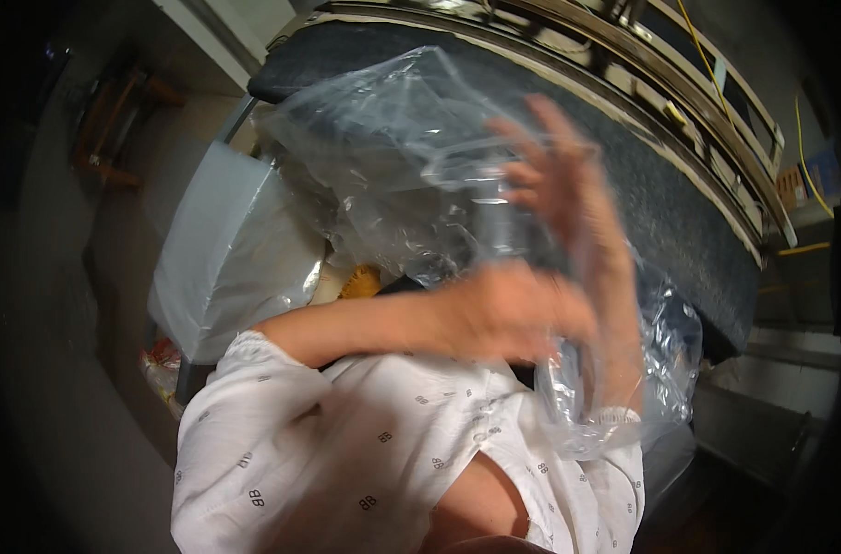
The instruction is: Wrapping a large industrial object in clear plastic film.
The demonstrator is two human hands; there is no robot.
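A large clear plastic bag (pixel 383 138) lies crumpled across the dark padded surface, and its film also drapes around my right forearm. My right hand (pixel 559 171) is raised at the upper middle with its fingers spread, against or inside the plastic; motion blurs it. In front of my chest, my left hand (pixel 522 309) reaches across to the right. Its fingers look curled on the film beside my right forearm, though they are smeared by motion. More loose plastic bunches (pixel 665 355) right of my right forearm.
The dark padded surface (pixel 688 212) runs along the far side, backed by a frame of long rails (pixel 642 55). At left stands a box-shaped stack covered in translucent plastic (pixel 222 222). A yellow-brown object (pixel 360 282) sits beside it. A wooden stool (pixel 120 125) stands farther left.
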